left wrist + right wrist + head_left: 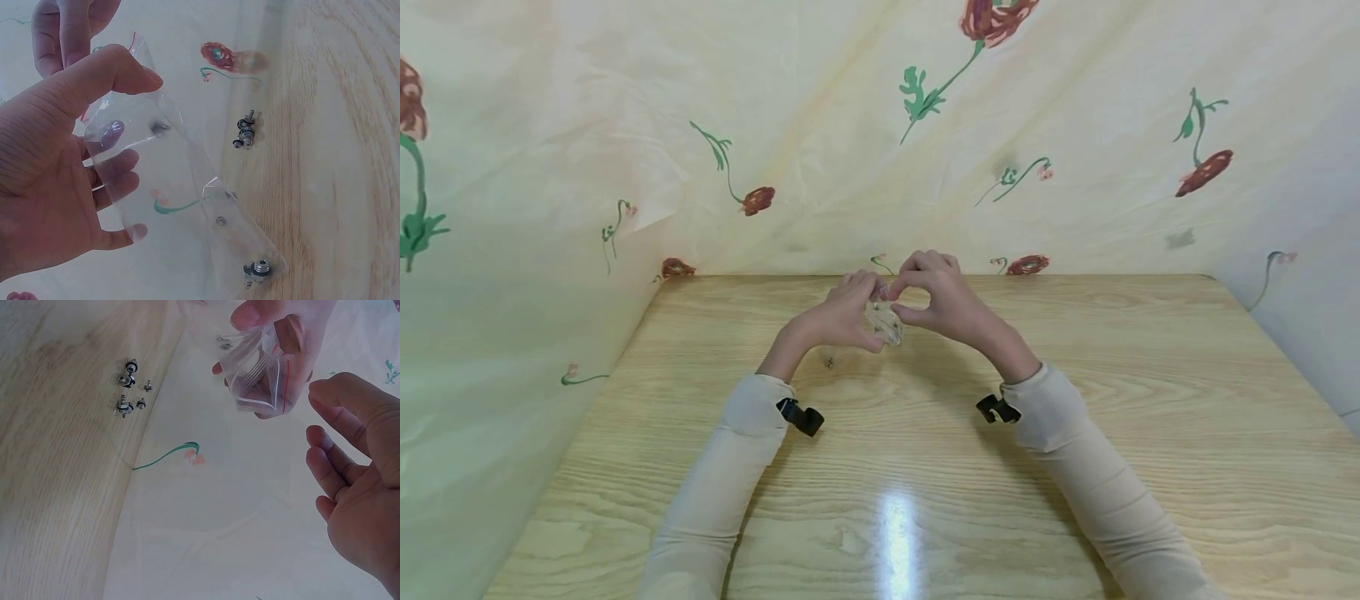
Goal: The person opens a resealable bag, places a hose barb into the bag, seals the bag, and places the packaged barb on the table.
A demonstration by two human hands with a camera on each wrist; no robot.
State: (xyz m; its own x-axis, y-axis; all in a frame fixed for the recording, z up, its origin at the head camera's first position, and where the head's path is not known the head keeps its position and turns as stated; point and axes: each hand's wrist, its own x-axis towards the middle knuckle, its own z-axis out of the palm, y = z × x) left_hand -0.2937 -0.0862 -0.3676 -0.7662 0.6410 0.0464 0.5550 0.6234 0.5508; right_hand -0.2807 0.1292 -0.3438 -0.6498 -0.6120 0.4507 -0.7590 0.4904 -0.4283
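Observation:
A clear zip bag with a red strip at its mouth hangs from my left hand. The left thumb grips one side of it, and the other fingers lie behind the film. Within the bag's outline, a metal fitting shows at the lower corner and a dark small piece higher up. My right hand is beside the bag's open mouth, thumb and fingers spread and loosely bent, with nothing between them. Several small metal fittings with black rings lie on the table near its far edge.
The wood-grain table ends at a pale flowered cloth just behind my hands. That cloth continues along the left side. One tiny piece lies below the left wrist. Black bands with clips sit at both cuffs.

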